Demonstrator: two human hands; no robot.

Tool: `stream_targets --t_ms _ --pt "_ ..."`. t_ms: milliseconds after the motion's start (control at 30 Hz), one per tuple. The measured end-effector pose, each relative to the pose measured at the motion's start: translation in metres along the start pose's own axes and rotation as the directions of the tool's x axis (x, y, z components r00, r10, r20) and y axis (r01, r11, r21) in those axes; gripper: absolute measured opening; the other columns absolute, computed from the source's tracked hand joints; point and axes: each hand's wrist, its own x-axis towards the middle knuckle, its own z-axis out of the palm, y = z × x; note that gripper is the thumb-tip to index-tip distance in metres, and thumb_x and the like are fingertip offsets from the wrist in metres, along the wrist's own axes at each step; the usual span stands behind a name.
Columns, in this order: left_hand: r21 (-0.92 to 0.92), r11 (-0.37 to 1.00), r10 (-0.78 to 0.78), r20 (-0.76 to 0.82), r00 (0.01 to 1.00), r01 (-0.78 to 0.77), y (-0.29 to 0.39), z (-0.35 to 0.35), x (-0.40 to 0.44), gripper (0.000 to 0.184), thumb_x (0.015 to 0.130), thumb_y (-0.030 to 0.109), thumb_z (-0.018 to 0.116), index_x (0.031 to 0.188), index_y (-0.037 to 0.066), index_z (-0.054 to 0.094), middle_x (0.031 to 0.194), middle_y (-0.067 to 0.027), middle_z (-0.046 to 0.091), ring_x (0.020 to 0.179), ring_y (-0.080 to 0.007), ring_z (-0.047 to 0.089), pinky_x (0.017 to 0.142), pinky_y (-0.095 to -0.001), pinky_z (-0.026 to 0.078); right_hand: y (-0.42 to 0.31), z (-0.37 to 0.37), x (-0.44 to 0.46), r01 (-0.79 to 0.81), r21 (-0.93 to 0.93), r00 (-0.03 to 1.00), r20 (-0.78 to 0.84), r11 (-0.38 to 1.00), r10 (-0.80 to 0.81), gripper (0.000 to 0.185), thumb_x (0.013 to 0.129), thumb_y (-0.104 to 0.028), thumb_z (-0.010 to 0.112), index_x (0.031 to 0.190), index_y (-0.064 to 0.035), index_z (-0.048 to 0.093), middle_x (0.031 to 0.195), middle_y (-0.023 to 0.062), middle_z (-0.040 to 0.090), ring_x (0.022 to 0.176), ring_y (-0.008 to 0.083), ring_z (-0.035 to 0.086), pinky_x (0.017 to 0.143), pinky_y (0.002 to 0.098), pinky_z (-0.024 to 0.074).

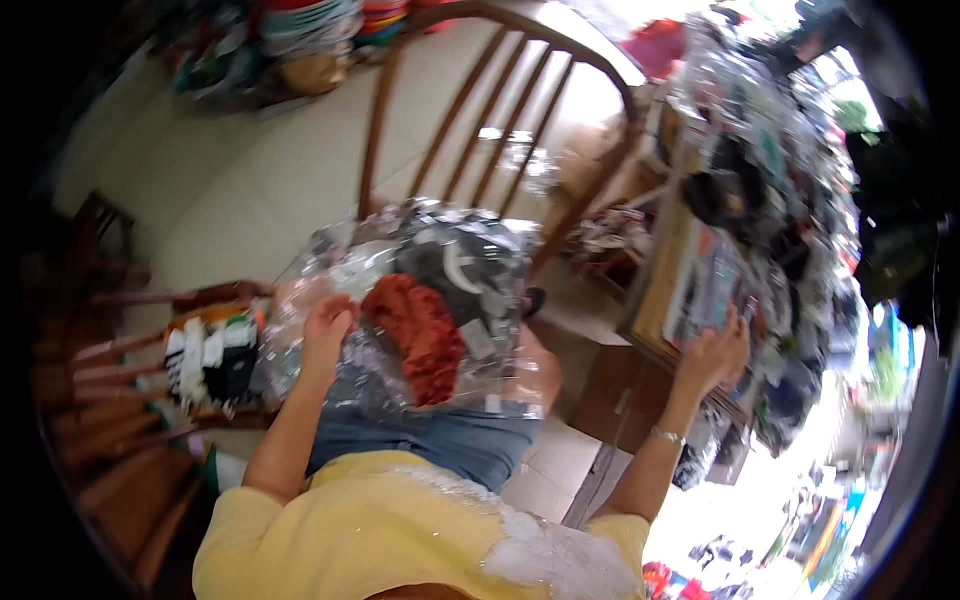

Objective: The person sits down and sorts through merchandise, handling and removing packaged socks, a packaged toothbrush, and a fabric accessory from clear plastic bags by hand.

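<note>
My left hand is closed, its fingers curled at the edge of a clear plastic bag spread across my lap. On the plastic lies a crumpled red, velvety piece of fabric. Beside it is a dark grey and black cloth item with a pale crescent mark, seen through shiny wrapping. My right hand reaches out to the side, fingers extended over clear-wrapped packets on a wooden table. Blur hides whether its fingertips touch a packet.
A wooden chair faces my knees. At left, another wooden chair carries black and white items. Plastic-wrapped goods are heaped along the wooden table. Stacked hats or bowls stand on the tiled floor behind.
</note>
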Motion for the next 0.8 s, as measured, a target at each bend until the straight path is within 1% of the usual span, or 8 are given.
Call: stream_targets --t_ms 33,167,233,467,500,667,733,800 --pt "0.021 1.0 0.005 -0.05 0.999 -0.004 -0.002 -0.009 0.001 0.025 0.089 0.006 0.055 0.114 0.005 0.054 0.106 -0.0056 0.061 0.093 -0.0126 0.058 0.077 -0.0248 0.047 -0.013 -0.002 -0.006 0.078 0.172 0.986 -0.156 0.982 -0.051 0.037 0.085 -0.013 0.051 0.121 -0.0054 0.055 0.12 0.015 0.053 0.109 0.0319 0.049 0.092 0.0433 0.0366" --pt "0.071 0.995 0.076 -0.088 0.993 -0.07 0.0 -0.032 0.005 0.016 0.089 0.004 0.053 0.105 0.005 0.056 0.096 -0.0025 0.059 0.086 -0.01 0.056 0.076 -0.0223 0.045 -0.086 -0.031 -0.016 0.336 0.527 0.929 -0.046 0.781 -0.368 0.037 0.081 -0.008 0.055 0.118 -0.0072 0.057 0.114 0.0138 0.055 0.107 0.0306 0.049 0.092 0.0427 0.036" --pt "0.031 0.997 0.066 -0.103 0.992 -0.064 -0.003 -0.036 0.007 0.019 0.088 0.003 0.054 0.107 0.004 0.055 0.099 -0.0034 0.06 0.089 -0.0103 0.056 0.077 -0.0223 0.045 -0.114 -0.033 -0.024 0.411 0.721 0.721 0.117 0.557 -0.683 0.032 0.078 -0.005 0.059 0.11 -0.0058 0.06 0.107 0.0137 0.058 0.102 0.0303 0.052 0.09 0.0416 0.0377" --pt "0.231 0.971 0.06 -0.02 0.998 -0.054 -0.021 -0.027 0.014 0.023 0.088 0.003 0.056 0.111 0.002 0.055 0.106 -0.0058 0.06 0.098 -0.0128 0.057 0.088 -0.0265 0.044 -0.253 -0.02 -0.153 0.078 0.88 0.67 0.302 0.469 -0.678 0.061 0.071 -0.022 0.076 0.125 -0.0084 0.051 0.125 0.0145 0.048 0.118 0.0348 0.043 0.097 0.0429 0.0362" --pt "0.235 0.971 0.058 -0.023 0.998 -0.051 -0.02 -0.027 0.015 0.023 0.088 0.003 0.056 0.111 0.002 0.055 0.106 -0.0058 0.06 0.098 -0.0128 0.057 0.088 -0.0265 0.044 -0.263 -0.014 -0.17 0.077 0.834 0.622 0.388 0.546 -0.681 0.059 0.073 -0.014 0.07 0.128 -0.0071 0.047 0.127 0.0157 0.046 0.116 0.0348 0.046 0.095 0.0402 0.0386" --pt "0.406 0.914 -0.033 0.054 0.998 0.008 -0.022 -0.026 0.033 0.029 0.087 0.008 0.058 0.114 0.0 0.055 0.108 -0.0085 0.061 0.099 -0.0143 0.058 0.085 -0.028 0.047 -0.227 0.017 -0.172 -0.305 0.901 0.619 0.434 0.308 -0.655 0.046 0.071 0.006 0.05 0.116 -0.0021 0.056 0.107 0.0173 0.056 0.102 0.0285 0.055 0.088 0.0346 0.0448" --pt "0.46 0.888 -0.025 0.114 0.993 -0.03 -0.034 -0.018 0.053 0.034 0.086 0.011 0.06 0.117 0.0 0.053 0.114 -0.0127 0.06 0.107 -0.0182 0.056 0.086 -0.0309 0.048 -0.191 0.001 -0.152 -0.731 0.629 0.462 0.741 0.265 -0.487 0.048 0.073 0.007 0.049 0.119 -0.0026 0.056 0.106 0.01 0.06 0.095 0.015 0.058 0.084 0.0267 0.046" --pt "0.509 0.859 -0.014 0.128 0.992 -0.053 -0.039 0.001 0.072 0.038 0.084 0.015 0.064 0.118 0.002 0.053 0.113 -0.014 0.059 0.107 -0.0211 0.056 0.087 -0.0329 0.047 -0.152 0.013 -0.15 -0.813 0.582 0.527 0.74 0.003 -0.418 0.052 0.073 0.01 0.046 0.124 0.0023 0.051 0.113 0.0106 0.058 0.102 0.017 0.057 0.089 0.0268 0.0451"
